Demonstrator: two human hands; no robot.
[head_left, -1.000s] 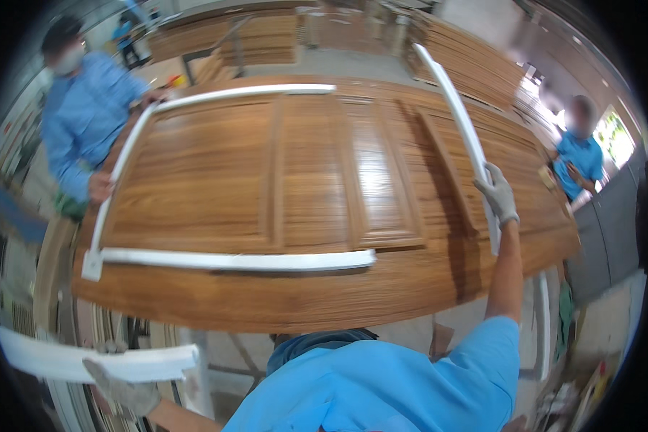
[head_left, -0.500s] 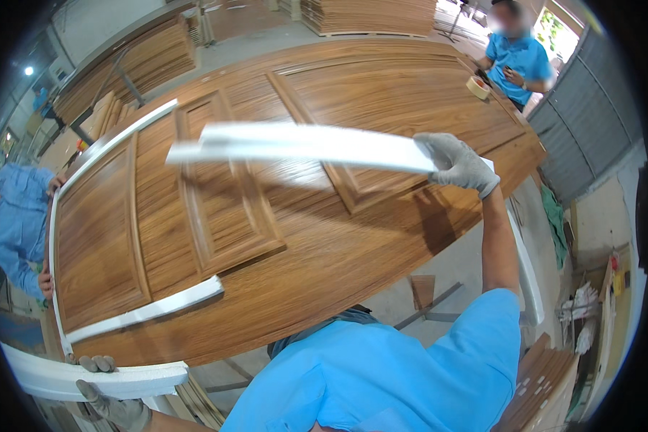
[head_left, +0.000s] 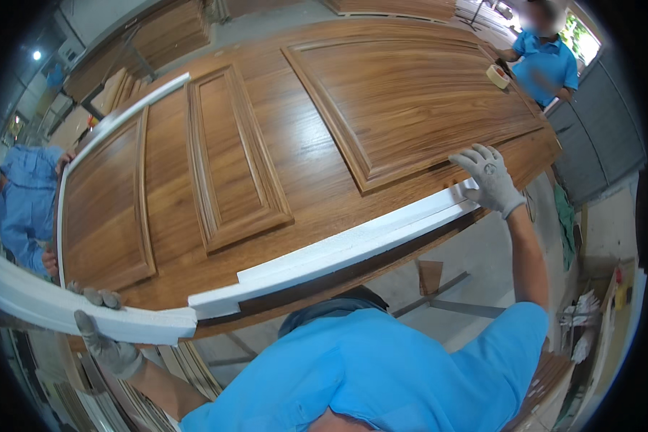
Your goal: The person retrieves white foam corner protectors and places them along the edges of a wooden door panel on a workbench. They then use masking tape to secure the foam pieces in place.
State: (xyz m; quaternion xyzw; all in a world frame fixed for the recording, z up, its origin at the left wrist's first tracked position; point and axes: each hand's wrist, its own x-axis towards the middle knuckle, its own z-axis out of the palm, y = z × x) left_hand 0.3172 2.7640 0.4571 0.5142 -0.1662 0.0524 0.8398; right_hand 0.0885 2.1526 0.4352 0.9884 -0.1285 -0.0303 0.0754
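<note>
A large wood-grain door panel (head_left: 324,162) with raised rectangular mouldings lies flat before me. Along its near edge runs a long white foam strip (head_left: 345,248) with a stepped profile. My right hand (head_left: 491,178), in a grey glove, is at that strip's right end, fingers stretched over the panel and the thumb against the foam. In my left hand (head_left: 108,338), also gloved, a second white foam strip (head_left: 147,325) is gripped, fingers over its top and thumb below. The two strips' ends meet or overlap at the lower left; whether they touch I cannot tell.
White edging (head_left: 126,108) lines the panel's far left side. A co-worker in blue (head_left: 27,194) holds the left end; another person (head_left: 543,68) stands at the far right near a tape roll (head_left: 497,76). Stacked boards (head_left: 169,36) stand behind. Metal bars (head_left: 468,308) lie below the near edge.
My right hand has lowered its foam strip from above the panel onto the near edge, and its fingers have spread. My left hand's strip has moved up against the panel's near left corner.
</note>
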